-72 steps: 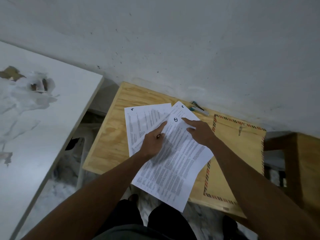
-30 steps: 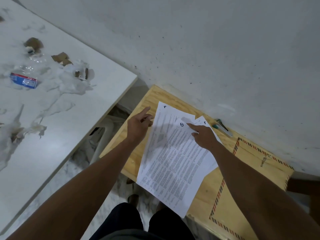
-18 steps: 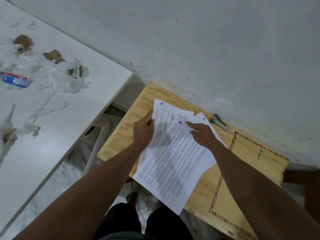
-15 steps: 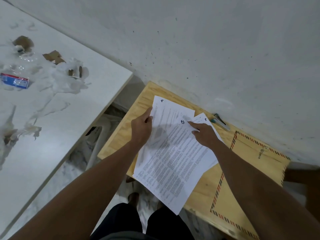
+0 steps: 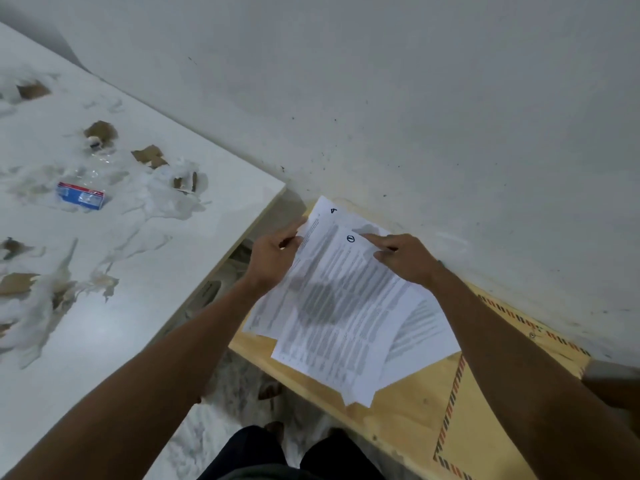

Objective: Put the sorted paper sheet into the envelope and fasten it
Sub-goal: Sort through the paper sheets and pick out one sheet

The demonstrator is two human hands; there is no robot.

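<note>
Over the table, both hands grip printed sheets: left edge-pinching, right pressing.

A speckled grey-white wall fills the view from 11 to 3 o'clock. A white tabletop with torn, peeling patches spreads at 9 o'clock. A plywood table sits against the wall at 4 o'clock, above pale mottled floor at 6 o'clock.

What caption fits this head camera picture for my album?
Both hands, left and right, gather printed sheets on a wooden table beside a striped-edge envelope.
</note>
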